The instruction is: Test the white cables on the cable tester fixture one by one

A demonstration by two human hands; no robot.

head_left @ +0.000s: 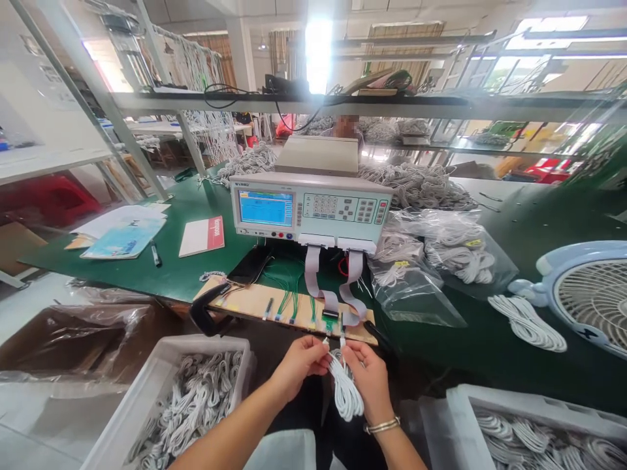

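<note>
A coiled white cable hangs between my hands in front of the wooden board. With its fingertips, my left hand pinches one end of the cable, close to the small green circuit board at the board's front edge. My right hand grips the cable's other end, whose white connector points at the board's edge; whether it is plugged in I cannot tell. Grey ribbon cables run from the board up to the tester, whose blue screen is lit.
Left of my legs stands a white bin full of coiled cables; another bin is at the right. Bagged cables, a loose coil and a fan occupy the table's right side. Black clamps hold the board. A person sits beyond the tester.
</note>
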